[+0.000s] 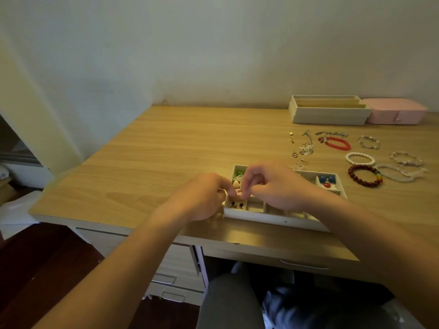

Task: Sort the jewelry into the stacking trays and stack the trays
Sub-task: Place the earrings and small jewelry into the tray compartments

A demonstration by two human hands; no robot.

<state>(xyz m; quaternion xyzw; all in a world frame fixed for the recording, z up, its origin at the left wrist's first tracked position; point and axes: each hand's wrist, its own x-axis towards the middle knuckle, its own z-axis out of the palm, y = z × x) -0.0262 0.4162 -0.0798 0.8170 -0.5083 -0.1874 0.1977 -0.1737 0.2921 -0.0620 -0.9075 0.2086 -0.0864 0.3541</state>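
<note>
A cream compartment tray (275, 218) lies near the desk's front edge, holding small earrings: dark ones (235, 205) at its front left, blue and red ones (327, 181) at its right. Both hands hover over its left part. My left hand (202, 198) and my right hand (273, 186) have curled fingers that meet over a small pink piece (237, 189); which hand holds it is unclear. Loose earrings (304, 148) and bracelets, among them a red one (337, 143), a pearl one (360, 158) and a dark red one (364, 175), lie behind to the right.
A second cream tray (327, 112) with long slots stands at the back right beside a pink box (396, 112). The wooden desk (166, 150) meets the wall behind. Drawers (171, 269) sit below the front edge, with my legs under the desk.
</note>
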